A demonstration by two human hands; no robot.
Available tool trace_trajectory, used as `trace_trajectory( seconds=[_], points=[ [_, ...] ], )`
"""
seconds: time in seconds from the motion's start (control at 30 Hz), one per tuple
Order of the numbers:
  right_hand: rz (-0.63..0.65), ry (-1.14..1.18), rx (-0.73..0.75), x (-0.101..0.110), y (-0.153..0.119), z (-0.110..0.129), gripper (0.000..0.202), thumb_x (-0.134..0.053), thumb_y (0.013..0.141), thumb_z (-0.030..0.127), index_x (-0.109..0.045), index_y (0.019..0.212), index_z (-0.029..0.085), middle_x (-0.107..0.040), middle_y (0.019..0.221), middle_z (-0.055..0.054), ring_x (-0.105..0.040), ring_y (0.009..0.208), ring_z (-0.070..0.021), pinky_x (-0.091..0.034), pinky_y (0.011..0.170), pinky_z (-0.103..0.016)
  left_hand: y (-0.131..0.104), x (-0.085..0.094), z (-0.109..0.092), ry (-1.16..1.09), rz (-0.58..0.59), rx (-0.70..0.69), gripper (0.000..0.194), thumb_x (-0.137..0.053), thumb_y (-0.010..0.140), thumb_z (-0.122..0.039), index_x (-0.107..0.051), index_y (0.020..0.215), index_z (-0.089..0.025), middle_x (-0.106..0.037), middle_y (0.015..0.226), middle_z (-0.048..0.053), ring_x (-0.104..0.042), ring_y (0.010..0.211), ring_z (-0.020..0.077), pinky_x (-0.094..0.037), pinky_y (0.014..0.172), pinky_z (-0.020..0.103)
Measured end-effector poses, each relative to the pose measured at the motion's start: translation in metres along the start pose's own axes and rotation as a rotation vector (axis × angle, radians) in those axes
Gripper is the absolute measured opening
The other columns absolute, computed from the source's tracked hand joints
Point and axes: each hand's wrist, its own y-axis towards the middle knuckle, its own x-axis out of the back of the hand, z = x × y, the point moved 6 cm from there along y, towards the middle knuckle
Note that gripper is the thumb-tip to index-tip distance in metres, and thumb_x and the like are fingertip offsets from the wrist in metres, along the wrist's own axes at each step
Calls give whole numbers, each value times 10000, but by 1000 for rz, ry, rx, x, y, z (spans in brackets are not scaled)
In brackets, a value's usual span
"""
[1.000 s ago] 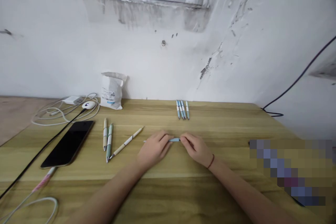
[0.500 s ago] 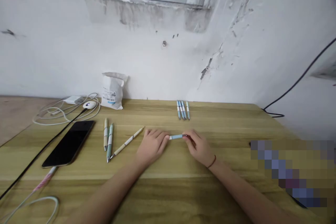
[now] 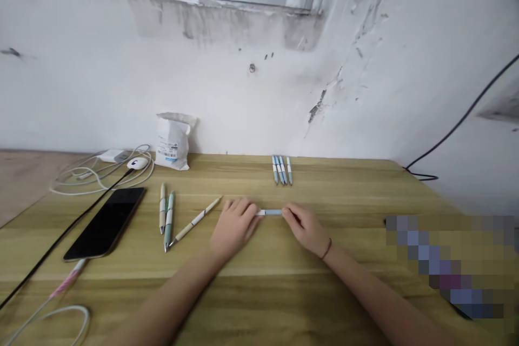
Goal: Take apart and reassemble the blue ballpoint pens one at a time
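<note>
A blue and white pen (image 3: pixel 272 212) lies level between my two hands in the head view. My left hand (image 3: pixel 235 225) is closed on its white end, and that end is hidden by the fingers. At the blue end, my right hand (image 3: pixel 303 227) pinches the tip, which its fingers cover. Just left of my left hand a cream pen (image 3: pixel 197 220) lies slanted. Beside it rest a green pen (image 3: pixel 169 219) and another cream pen (image 3: pixel 162 208). Several blue and white pens (image 3: pixel 281 170) lie side by side near the wall.
A black phone (image 3: pixel 105 223) with a cable plugged in lies on the wooden table (image 3: pixel 259 292) at the left. Behind it are a white charger (image 3: pixel 113 155) with coiled cable and a white plastic packet (image 3: pixel 172 141). A pixelated patch covers the right edge.
The fingers of my right hand have shifted slightly and now cover the dark metal tip that showed before. My left hand keeps its hold on the pen.
</note>
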Motion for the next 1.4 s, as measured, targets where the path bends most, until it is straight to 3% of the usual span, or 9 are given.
trace_trajectory(
  seconds=[0.17,0.43,0.7,0.83,0.97,1.03,1.2,1.3,1.4],
  points=[
    [6,-66,64,3,0,2,150,-417,911,277,-539,959,205,-589,806,-36,-540,714,-157,-423,665,-282,0,-7,5,-97,73,59,193,-359,926,-310,-510,905,-191,-617,834,29,-560,796,173,-363,739,317],
    [41,-232,187,2,-2,6,160,-415,912,255,-569,910,210,-610,809,-54,-554,732,-177,-424,647,-296,0,-1,-1,-139,56,6,284,-338,933,-324,-593,987,-212,-638,906,45,-558,866,167,-353,751,313],
    [68,-199,125,-3,-1,1,183,-413,899,226,-561,793,207,-558,717,-35,-513,675,-169,-387,604,-287,0,3,-2,-64,-32,-24,224,-401,918,-284,-588,1031,-236,-653,964,38,-552,899,175,-330,838,367],
    [-141,-115,19,19,4,-14,186,-417,895,279,-568,825,196,-558,700,-33,-503,631,-163,-389,571,-277,1,12,0,-20,-110,26,306,-436,894,-271,-505,1192,-256,-560,1202,65,-461,1133,224,-302,942,405],
    [-509,-139,-269,61,0,-56,298,-406,882,407,-564,793,170,-556,665,-35,-488,599,-164,-375,553,-273,0,11,5,33,-119,78,398,-445,878,-280,-431,1272,-229,-445,1328,99,-360,1236,266,-295,971,436],
    [-590,-217,-404,75,-4,-77,367,-405,862,465,-555,712,166,-549,621,-36,-478,580,-165,-355,550,-275,0,7,7,33,-93,84,371,-431,879,-272,-455,1246,-218,-456,1314,101,-368,1224,264,-311,961,434],
    [-435,-307,-515,74,-1,-106,430,-378,843,494,-575,657,161,-581,607,-52,-497,568,-169,-314,524,-262,0,1,7,14,-55,55,308,-428,871,-237,-527,1163,-228,-514,1244,82,-385,1202,257,-328,946,441],
    [-259,-427,-491,58,5,-106,416,-394,840,478,-561,617,169,-575,586,-39,-479,531,-150,-277,505,-252,0,0,5,4,-44,42,269,-434,869,-227,-574,1099,-242,-537,1210,69,-399,1184,254,-332,937,443],
    [-182,-525,-431,49,10,-102,375,-403,852,443,-573,661,169,-593,620,-40,-484,543,-143,-270,512,-245,-1,-1,5,-7,-32,39,237,-436,870,-226,-607,1033,-240,-548,1187,61,-413,1167,250,-340,932,439]
  ],
)
